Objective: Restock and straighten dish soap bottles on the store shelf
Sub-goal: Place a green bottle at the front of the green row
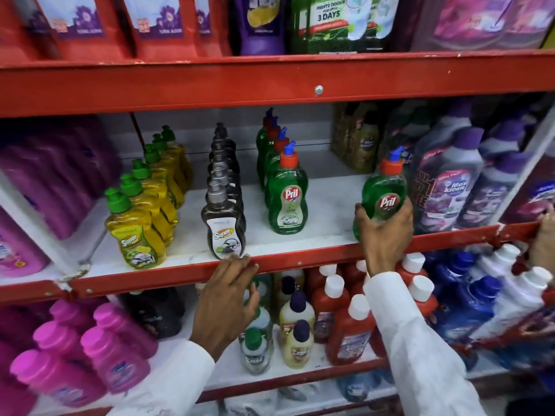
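My right hand (pixel 386 232) grips a green Pril dish soap bottle (pixel 383 190) with a red cap and blue tip, held tilted over the right part of the white middle shelf (pixel 327 217). A row of matching green Pril bottles (pixel 286 196) stands upright to its left. Further left run a row of dark Super bottles (pixel 223 223) and a row of yellow Super bottles (pixel 136 235). My left hand (pixel 225 298) rests with its fingertips on the red front rail (pixel 180 273) below the dark row, holding nothing.
Purple Max Kleen bottles (pixel 450 190) crowd the shelf's right end, pink bottles (pixel 45 181) the left. Below stand pink (pixel 108 349), cream (pixel 297 328), red (pixel 345 325) and blue bottles (pixel 474 298). The upper red shelf (pixel 270 79) hangs close overhead. Another person's hand (pixel 545 244) touches the rail at far right.
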Action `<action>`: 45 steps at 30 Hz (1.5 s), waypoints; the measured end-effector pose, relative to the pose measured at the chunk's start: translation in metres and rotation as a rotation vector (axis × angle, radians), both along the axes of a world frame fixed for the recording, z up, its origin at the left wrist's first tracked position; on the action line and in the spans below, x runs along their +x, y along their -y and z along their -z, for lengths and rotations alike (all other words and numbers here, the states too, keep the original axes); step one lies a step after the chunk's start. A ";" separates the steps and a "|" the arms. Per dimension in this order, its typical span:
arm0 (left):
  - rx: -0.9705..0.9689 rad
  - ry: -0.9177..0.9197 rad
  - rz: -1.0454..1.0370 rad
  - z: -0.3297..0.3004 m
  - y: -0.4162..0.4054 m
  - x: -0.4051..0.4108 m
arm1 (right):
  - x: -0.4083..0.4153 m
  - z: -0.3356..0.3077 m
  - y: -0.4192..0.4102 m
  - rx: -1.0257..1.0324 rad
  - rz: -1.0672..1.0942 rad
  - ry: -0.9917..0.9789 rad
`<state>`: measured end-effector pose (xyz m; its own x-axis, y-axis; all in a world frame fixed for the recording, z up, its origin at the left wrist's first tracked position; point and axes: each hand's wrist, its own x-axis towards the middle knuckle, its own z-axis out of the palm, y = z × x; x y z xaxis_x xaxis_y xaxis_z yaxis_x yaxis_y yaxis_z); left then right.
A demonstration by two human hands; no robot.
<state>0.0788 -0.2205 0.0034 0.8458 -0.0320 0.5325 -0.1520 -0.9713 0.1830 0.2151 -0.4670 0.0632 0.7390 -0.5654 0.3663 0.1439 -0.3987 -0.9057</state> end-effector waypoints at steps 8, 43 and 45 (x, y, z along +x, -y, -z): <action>-0.048 0.057 -0.010 -0.004 0.007 0.005 | -0.033 -0.010 -0.055 -0.150 -0.249 0.086; -0.571 -0.067 0.071 -0.034 0.025 0.069 | -0.003 0.024 -0.022 -0.430 -0.915 -0.117; -0.580 -0.069 0.078 -0.034 0.024 0.068 | -0.002 0.025 -0.023 -0.420 -0.897 -0.135</action>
